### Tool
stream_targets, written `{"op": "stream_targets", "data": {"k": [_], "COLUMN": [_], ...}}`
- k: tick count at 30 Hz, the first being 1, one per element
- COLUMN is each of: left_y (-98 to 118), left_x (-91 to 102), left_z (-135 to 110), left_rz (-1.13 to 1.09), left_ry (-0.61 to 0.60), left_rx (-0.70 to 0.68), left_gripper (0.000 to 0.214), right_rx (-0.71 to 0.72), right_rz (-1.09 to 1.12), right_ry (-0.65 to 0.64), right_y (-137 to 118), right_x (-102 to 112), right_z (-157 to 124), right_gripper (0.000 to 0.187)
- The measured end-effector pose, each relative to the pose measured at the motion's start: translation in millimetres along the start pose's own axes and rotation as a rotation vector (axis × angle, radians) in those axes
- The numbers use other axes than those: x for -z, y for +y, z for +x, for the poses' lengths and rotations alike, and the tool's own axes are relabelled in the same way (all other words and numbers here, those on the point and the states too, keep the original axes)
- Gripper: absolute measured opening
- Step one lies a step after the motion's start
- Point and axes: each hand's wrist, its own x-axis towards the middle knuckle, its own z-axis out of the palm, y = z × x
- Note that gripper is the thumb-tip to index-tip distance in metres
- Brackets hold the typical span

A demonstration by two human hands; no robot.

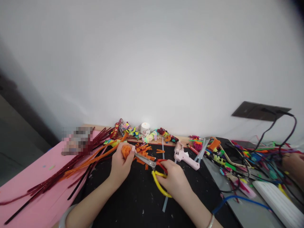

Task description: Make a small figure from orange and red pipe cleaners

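Between the fingers of my left hand (122, 164) is a small orange fuzzy ball (126, 151), closely gripped. My right hand (175, 179) is closed on scissors (159, 176) with one red and one yellow handle loop. Their blades (145, 160) point left and reach toward the orange ball; whether they touch it I cannot tell. Short orange pipe cleaner pieces (144, 152) lie in a loose pile on the black mat (133, 202), just behind the blades. A clear glue stick (164, 205) lies on the mat, passing beneath my right hand.
A pink glue gun (186, 158) lies right of the scissors. Long orange and dark red pipe cleaners (57, 177) spread across the pink surface (26, 193). A white cup (145, 129) stands by the wall. At right are cables, a white power strip (277, 202) and another person's hand (294, 164).
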Motion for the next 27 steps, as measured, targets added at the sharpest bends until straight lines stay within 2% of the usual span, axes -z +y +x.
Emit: {"op": "stream_targets", "data": {"k": [3, 7, 9, 14, 17, 22, 24, 27], "left_y": [-1.4, -8.4, -11.5, -10.1, -7.4, -8.7, -10.5, -13.5], "left_x": [-0.4, -1.0, -0.9, -1.6, -2.3, -3.6, -4.7, -7.4], "left_z": [-4.0, -4.8, -3.4, 2.8, 7.4, 11.2, 10.7, 9.3], "left_rz": [0.088, 0.230, 0.250, 0.232, 0.213, 0.179, 0.172, 0.165], "left_ry": [-0.077, -0.142, -0.166, -0.181, -0.131, -0.109, -0.135, -0.219], "left_rx": [-0.120, -0.242, -0.243, -0.122, -0.066, 0.015, 0.037, 0.051], "left_gripper": [0.007, 0.013, 0.017, 0.011, 0.012, 0.013, 0.013, 0.012], "right_rx": [0.042, 0.144, 0.181, 0.298, 0.328, 0.204, 0.223, 0.289], "right_rz": [0.043, 0.090, 0.071, 0.005, 0.026, 0.023, -0.001, 0.043], "right_ry": [-0.088, -0.172, -0.197, -0.172, -0.140, -0.014, -0.043, -0.107], "right_y": [-15.5, -37.5, -47.6, -60.8, -55.1, -28.3, -18.6, -9.3], "right_x": [-11.1, -27.2, -34.2, -41.7, -30.7, -4.4, -3.9, -15.2], "right_z": [-2.6, -9.7, -12.1, -7.8, 4.4, 31.0, 37.0, 39.7], "right_gripper": [0.025, 0.039, 0.037, 0.027, 0.010, 0.020, 0.021, 0.025]}}
